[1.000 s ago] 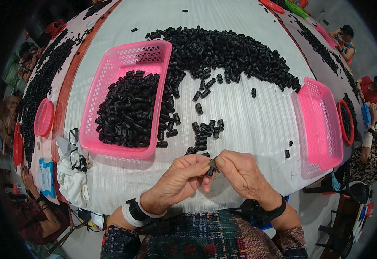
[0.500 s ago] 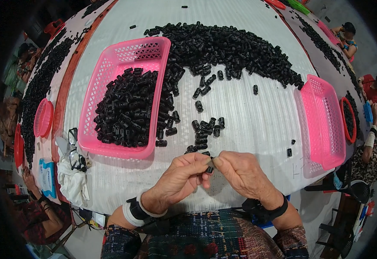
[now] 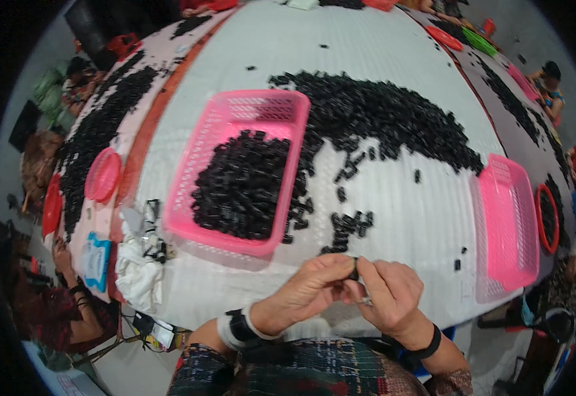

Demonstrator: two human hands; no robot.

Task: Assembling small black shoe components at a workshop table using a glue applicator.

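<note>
In front of my body, a small black cylindrical plastic piece (image 3: 354, 269) is pinched between my two hands, mostly covered by fingertips. My left hand (image 3: 304, 290) is closed, thumb and forefinger holding the piece from the left. From the other side, my right hand (image 3: 390, 294) grips it with curled fingers; a ring shows on one finger. Just beyond my fingertips lies a small cluster of similar pieces (image 3: 348, 226). A pink perforated basket (image 3: 177, 204) to the left holds a heap of pieces (image 3: 241, 188). Behind it, a long pile of pieces (image 3: 380, 112) curves across the white tabletop (image 3: 406, 224).
A second pink basket (image 3: 509, 224) stands at the right, with a red-rimmed round tray (image 3: 540, 221) beside it. At the left lie a white cloth (image 3: 139, 284), eyeglasses (image 3: 154, 231) and a blue-and-white packet (image 3: 96, 261). Other people sit at neighbouring tables on both sides.
The whole view has shifted, so the table and baskets appear lower and further right. My hands stay together on the piece; my right fingers now cover more of it.
</note>
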